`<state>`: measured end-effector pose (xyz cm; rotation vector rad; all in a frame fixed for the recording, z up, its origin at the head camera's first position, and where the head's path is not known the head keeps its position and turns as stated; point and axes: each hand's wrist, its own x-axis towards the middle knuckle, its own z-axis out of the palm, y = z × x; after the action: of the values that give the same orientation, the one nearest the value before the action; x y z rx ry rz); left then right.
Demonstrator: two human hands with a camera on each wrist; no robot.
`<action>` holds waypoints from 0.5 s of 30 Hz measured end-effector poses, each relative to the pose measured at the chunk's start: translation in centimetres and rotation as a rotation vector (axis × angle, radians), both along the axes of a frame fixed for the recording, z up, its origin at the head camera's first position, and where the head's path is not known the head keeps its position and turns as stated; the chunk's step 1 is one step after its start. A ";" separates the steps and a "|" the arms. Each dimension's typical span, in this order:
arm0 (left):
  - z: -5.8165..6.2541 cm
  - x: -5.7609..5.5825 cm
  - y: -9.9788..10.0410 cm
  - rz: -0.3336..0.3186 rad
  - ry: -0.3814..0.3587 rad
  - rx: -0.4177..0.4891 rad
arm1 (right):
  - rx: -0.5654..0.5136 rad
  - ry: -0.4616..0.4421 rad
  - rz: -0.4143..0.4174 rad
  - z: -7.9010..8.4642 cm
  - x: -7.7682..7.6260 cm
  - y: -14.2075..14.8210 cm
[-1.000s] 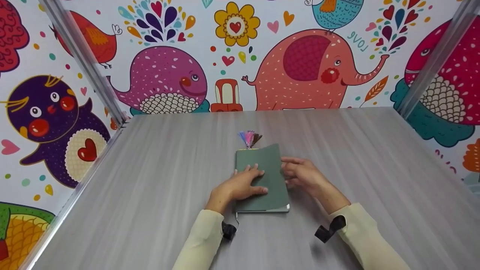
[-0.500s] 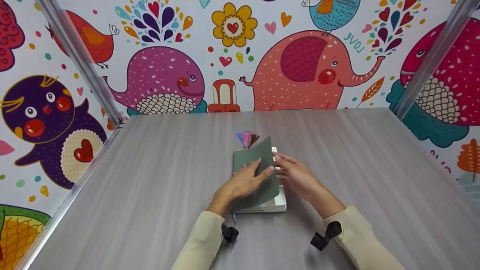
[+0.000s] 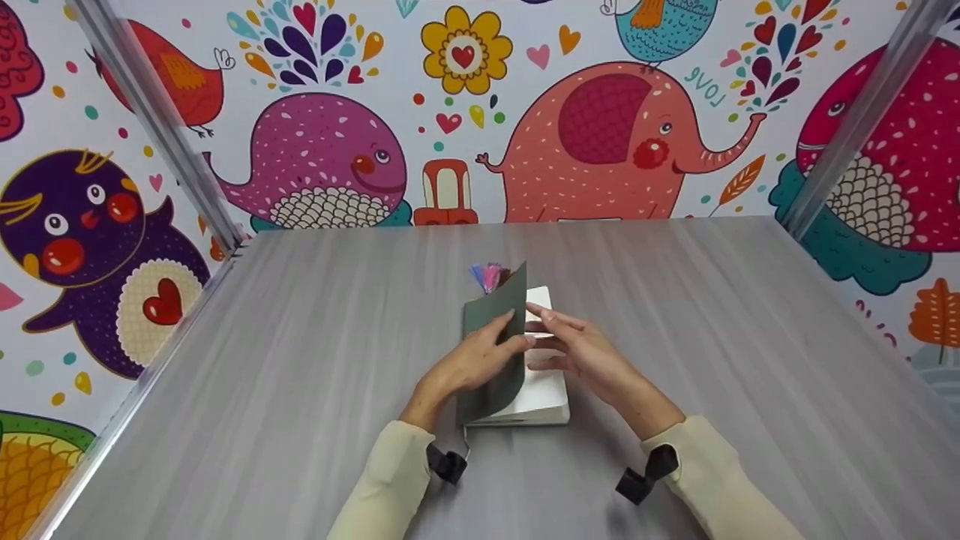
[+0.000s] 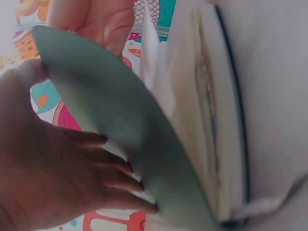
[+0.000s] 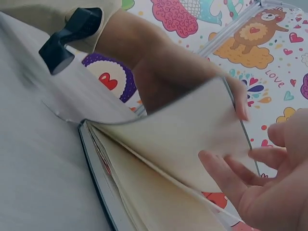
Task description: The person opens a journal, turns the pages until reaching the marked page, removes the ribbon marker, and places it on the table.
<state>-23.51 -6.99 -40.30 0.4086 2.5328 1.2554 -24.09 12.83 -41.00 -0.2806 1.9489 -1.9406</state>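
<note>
A notebook lies on the table with its green cover [image 3: 484, 311] raised nearly upright, baring cream pages [image 3: 544, 394]. My left hand [image 3: 472, 360] holds the cover: the fingers [image 4: 115, 178] lie along its outer face, and the thumb [image 5: 240, 103] hooks over the free edge to the inner side. On the other side, my right hand [image 3: 600, 367] is over the pages, its loosely bent fingers [image 5: 219, 171] spread close to the cover's inner face. A tassel [image 3: 489, 277] in blue, pink and brown sticks out at the notebook's top. In the left wrist view a thin ribbon [image 4: 262, 207] trails from its end.
The grey wood-grain table [image 3: 337, 300] reaches back to walls printed with cartoon animals, such as an elephant [image 3: 600, 165]. Metal posts [image 3: 840, 127] stand at the corners. A small black device [image 3: 646, 476] sits on the right wrist, another device [image 3: 450, 466] on the left.
The cover, flat a second ago, has swung up to the left, exposing the pages. My left thumb has shifted to its edge, and my right hand has moved leftward over the notebook.
</note>
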 end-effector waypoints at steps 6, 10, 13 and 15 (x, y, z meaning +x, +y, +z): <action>0.8 0.0 -1.3 -0.008 0.006 0.046 | 0.025 0.053 0.011 -0.4 -0.2 -0.1; 1.4 0.1 -2.5 0.004 0.030 0.080 | 0.075 0.073 -0.005 -0.7 -0.3 -0.2; 1.9 0.3 -3.5 -0.002 0.052 0.116 | 0.131 0.098 -0.050 -1.1 -0.4 -0.3; 2.2 0.3 -4.2 -0.005 0.064 0.135 | 0.176 0.109 -0.104 -1.3 -0.4 -0.4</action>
<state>-23.18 -11.17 -38.11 0.4917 2.5059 1.4390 -24.52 12.43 -42.30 -0.2463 2.2302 -1.8343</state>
